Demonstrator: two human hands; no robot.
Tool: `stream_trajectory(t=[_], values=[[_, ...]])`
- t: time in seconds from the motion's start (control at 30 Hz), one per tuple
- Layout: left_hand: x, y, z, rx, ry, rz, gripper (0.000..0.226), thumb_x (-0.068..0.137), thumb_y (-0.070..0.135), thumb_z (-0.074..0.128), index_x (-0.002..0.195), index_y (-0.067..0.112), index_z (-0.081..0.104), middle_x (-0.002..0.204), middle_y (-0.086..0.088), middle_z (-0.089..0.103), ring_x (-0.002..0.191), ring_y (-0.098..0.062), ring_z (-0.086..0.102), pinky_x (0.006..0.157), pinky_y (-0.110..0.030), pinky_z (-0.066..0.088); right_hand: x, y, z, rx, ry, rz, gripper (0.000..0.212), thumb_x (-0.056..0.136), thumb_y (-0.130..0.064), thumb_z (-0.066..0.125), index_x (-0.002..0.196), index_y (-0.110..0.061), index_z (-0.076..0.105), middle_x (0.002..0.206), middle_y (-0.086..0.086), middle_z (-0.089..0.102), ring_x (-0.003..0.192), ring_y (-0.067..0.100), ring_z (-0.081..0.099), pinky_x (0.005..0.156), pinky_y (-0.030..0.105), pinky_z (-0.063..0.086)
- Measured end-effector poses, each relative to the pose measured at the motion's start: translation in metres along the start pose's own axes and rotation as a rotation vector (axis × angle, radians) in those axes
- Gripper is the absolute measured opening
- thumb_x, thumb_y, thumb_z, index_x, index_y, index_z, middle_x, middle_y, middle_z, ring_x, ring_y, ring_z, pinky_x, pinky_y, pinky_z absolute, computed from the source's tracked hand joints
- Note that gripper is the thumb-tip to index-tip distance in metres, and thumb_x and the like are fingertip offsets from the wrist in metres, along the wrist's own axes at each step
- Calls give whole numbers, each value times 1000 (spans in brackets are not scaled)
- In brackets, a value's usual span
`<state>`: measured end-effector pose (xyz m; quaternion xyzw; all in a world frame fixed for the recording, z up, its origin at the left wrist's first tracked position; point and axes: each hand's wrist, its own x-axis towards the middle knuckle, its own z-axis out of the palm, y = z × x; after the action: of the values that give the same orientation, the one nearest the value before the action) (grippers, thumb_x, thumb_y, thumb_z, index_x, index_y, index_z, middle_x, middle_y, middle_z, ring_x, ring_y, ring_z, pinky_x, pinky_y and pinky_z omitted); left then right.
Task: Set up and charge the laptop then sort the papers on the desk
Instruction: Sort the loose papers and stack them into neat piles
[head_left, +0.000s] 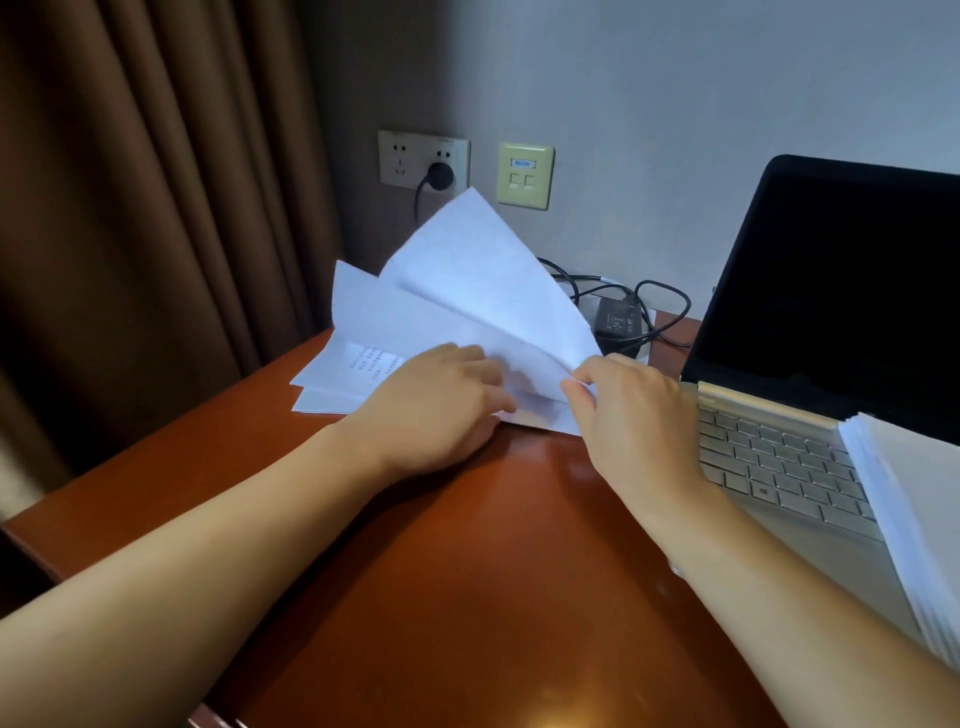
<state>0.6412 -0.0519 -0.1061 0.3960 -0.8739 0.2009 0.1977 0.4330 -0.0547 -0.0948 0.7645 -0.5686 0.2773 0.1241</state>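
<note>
The desk (467, 545) is red-brown wood, pushed against the wall. The laptop (831, 291) stands open at its right edge, screen dark, and a thick stack of sheets (914, 499) lies across the right side of its keyboard. The loose papers (467, 291) are at the far left corner, some flat and several lifted into a fan.

The left hand (436, 400) lies on the flat sheets with fingers close together, pressing down; I can't tell whether the thumb hooks under the near edge. The right hand (634, 410) pinches the near corner of the raised sheets between thumb and forefinger.

Behind the fan, at the far edge, sits the charger brick (618, 317) with its cable (670, 306) looped, and its plug (440, 175) is in the wall socket.

That thin pinch worries me: the sheets could slip free and slide off the left edge. Swinging them back might catch the cable. The stack looks ready to slump off the keyboard if nudged.
</note>
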Motion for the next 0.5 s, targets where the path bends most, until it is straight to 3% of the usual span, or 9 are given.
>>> stream_trajectory(t=[0.1,0.27,0.37,0.5], values=[[-1,-2,4,34,-91,-155,20,95,24,56,82,18,70,85,-2,66,78,-28,62,63,-33,49,0,0,1,4,-10,-10,20,99,-31,54,96,-16,65,86,0,65,81,32,63,58,32,36],[3,-1,-4,21,-269,-256,21,100,21,47,89,15,64,93,-7,63,88,-29,59,75,-43,50,-2,-2,-1,-32,-5,-40,18,100,-30,50,100,-17,63,89,-1,64,81,31,63,57,30,33],[6,1,-6,-7,-272,-294,19,97,19,50,80,16,58,89,-8,64,87,-29,59,74,-41,46,-2,-2,-1,-43,-33,-50,19,101,-31,47,104,-19,62,95,-2,65,85,30,63,59,29,34],[3,1,-6,-163,-183,-393,21,97,27,60,86,16,74,89,-3,70,88,-26,62,79,-39,48,-2,-2,1,-2,-58,-98,18,100,-27,49,109,-21,64,95,-2,66,89,29,63,60,31,35]])
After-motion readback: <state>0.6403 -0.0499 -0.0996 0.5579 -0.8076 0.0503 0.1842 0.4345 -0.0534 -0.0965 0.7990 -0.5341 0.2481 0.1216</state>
